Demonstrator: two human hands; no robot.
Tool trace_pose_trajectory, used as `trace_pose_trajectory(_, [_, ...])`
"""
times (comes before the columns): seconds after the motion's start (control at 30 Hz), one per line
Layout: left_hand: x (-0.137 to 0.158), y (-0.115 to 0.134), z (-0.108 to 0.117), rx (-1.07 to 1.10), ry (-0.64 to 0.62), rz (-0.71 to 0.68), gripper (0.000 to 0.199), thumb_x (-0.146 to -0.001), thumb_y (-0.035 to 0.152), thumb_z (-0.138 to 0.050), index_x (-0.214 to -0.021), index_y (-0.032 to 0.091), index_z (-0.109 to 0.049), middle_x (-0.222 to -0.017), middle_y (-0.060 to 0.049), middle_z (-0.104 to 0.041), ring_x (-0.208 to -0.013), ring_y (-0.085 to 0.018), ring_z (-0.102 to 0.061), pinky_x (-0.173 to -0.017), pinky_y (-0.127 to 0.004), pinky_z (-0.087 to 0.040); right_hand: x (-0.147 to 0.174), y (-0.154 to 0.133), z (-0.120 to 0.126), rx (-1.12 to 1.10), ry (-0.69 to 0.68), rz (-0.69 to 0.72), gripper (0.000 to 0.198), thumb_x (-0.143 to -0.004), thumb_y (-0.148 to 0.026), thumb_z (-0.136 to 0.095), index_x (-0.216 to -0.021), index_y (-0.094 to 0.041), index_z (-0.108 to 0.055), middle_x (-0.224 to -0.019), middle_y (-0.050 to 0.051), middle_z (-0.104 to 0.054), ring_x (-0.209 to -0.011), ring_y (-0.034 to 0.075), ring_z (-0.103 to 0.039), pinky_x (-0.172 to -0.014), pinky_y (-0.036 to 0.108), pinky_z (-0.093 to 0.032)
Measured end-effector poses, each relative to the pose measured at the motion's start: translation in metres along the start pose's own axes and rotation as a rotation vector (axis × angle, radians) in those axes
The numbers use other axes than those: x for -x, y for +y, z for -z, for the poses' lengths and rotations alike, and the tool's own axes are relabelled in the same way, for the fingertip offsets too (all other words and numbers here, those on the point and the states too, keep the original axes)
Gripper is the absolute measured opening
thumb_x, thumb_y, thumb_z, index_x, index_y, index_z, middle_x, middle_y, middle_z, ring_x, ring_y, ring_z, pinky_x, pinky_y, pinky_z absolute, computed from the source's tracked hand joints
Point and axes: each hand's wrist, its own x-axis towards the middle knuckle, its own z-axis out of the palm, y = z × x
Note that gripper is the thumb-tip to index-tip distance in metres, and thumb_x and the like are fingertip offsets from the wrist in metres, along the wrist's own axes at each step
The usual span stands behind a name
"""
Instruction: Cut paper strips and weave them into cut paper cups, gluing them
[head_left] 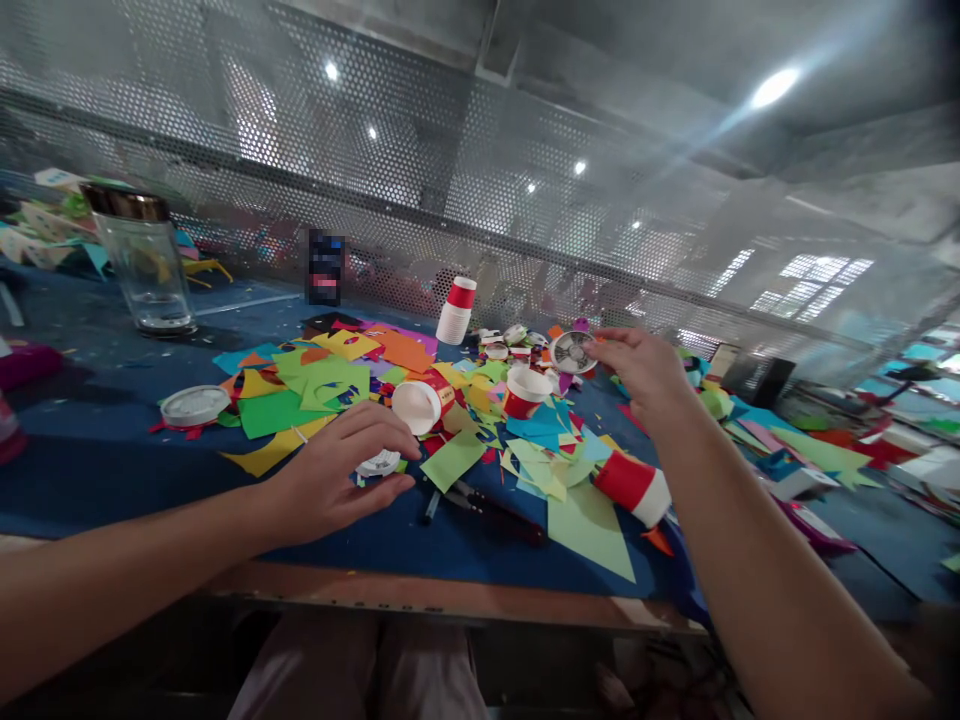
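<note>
My right hand (637,365) reaches to the far part of the table and pinches a round white plastic lid (571,352) by its edge, with its ribbed face towards me. Near the front, my left hand (349,470) hovers low with fingers and thumb apart; a second white lid (379,463) shows in the gap, partly hidden by the hand. Beyond the left fingertips a red and white paper cup (420,405) lies on its side, mouth towards me. An upright paper cup (527,390) stands below the right hand's lid. Another cup (634,488) lies tipped beside my right forearm.
Coloured paper scraps (322,380) cover the blue tabletop (112,480). A scissors-like dark tool (502,512) and a pen (431,505) lie in front. A cup stack (456,312), a glass bottle (146,260) and another white lid (195,405) stand around; a perforated metal screen (420,150) rises behind.
</note>
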Motion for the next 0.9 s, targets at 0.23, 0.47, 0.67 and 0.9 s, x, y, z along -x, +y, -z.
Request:
trace_pose_trajectory(0.23, [-0.039,-0.007,0.011,-0.169,0.152,0.073,0.012,-0.093,0.031,-0.064,-0.099,0.022,-0.07,-0.098,-0.003,-0.072,-0.097,-0.02,-0.065,-0.087,-0.032,-0.049,0.044,-0.024,-0.014,0.095,-0.158,0.437,0.019,-0.067,-0.023,-0.083,-0.085,-0.023,-0.076,-0.08,0.002,-0.073,-0.078,0.021,-0.068,-0.077,0.038,-0.052])
trace_pose_trajectory(0.47, [-0.078,-0.004,0.004,-0.136,0.163,0.103,0.029,-0.088,0.033,-0.07,-0.113,0.02,-0.071,-0.111,-0.007,-0.072,-0.104,-0.021,-0.066,-0.09,-0.033,-0.051,0.09,-0.045,-0.029,0.255,-0.367,0.889,0.025,-0.081,-0.017,-0.068,-0.106,-0.021,-0.071,-0.096,0.008,-0.069,-0.087,0.023,-0.066,-0.079,0.041,-0.052])
trace_pose_trajectory(0.67, [-0.073,-0.007,0.0,0.049,0.162,0.229,0.009,-0.085,0.02,-0.066,-0.086,0.02,-0.075,-0.081,0.0,-0.076,-0.075,-0.014,-0.069,-0.069,-0.023,-0.051,0.101,-0.049,-0.04,0.266,-0.439,0.924,0.03,-0.082,-0.01,-0.068,-0.111,-0.015,-0.068,-0.101,0.01,-0.068,-0.089,0.021,-0.065,-0.076,0.034,-0.054])
trace_pose_trajectory(0.9, [-0.074,-0.011,0.005,-0.073,0.149,0.224,0.012,-0.083,0.02,-0.062,-0.079,0.021,-0.073,-0.076,0.002,-0.075,-0.07,-0.014,-0.066,-0.066,-0.023,-0.046,0.103,-0.05,-0.046,0.294,-0.449,0.91,0.031,-0.083,-0.01,-0.068,-0.114,-0.012,-0.068,-0.104,0.013,-0.069,-0.096,0.023,-0.064,-0.079,0.035,-0.053])
